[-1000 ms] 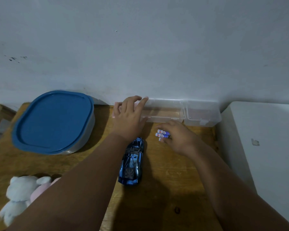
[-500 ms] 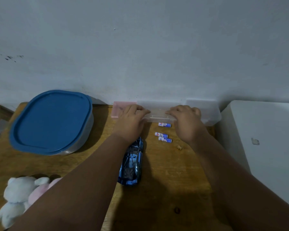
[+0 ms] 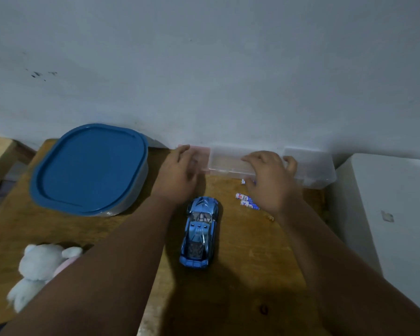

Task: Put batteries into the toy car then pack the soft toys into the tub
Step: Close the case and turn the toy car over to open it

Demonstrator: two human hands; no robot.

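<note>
Your left hand has drawn back from the clear box, fingers loose and holding nothing. Your right hand stays open over it. The car and batteries lie unmoved on the table.

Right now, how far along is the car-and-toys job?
Early. Done: batteries are out, lying loose on the table beside the car. In hand: left hand and right hand both rest on the clear box by the wall; neither holds a battery. Left: load the car, open the tub, whose blue lid is on, and pack the soft toys, which lie at the table's near left.
</note>
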